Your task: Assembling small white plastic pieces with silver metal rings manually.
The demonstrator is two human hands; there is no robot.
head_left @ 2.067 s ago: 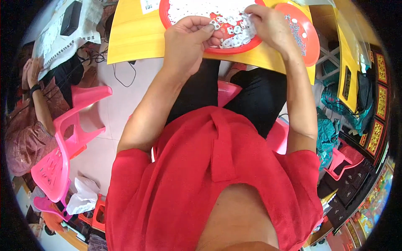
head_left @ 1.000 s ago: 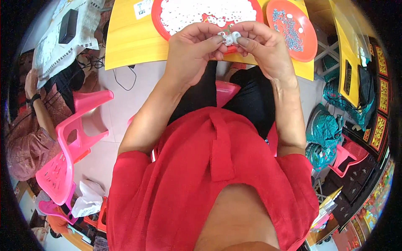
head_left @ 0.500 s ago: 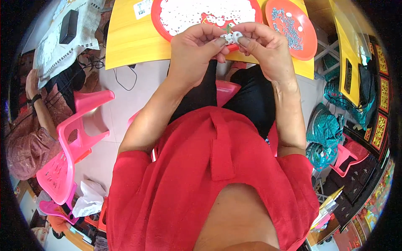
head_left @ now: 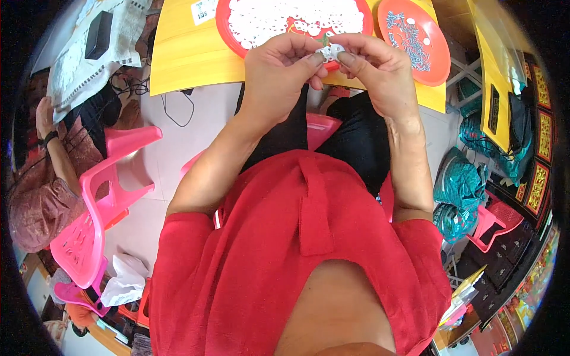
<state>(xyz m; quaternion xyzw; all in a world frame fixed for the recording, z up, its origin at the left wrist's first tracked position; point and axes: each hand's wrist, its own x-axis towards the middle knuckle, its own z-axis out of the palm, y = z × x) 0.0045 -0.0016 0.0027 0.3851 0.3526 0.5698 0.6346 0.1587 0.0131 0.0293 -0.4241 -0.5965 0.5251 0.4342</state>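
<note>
White plastic piece (head_left: 330, 52) pinched between our left hand (head_left: 279, 74) and right hand (head_left: 377, 68), above the red tray (head_left: 228, 32) of white parts.

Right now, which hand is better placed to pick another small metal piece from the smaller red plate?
Right, probably. The right hand lies beside the smaller red plate; the left hand is farther. Both pinch the white piece.
</note>
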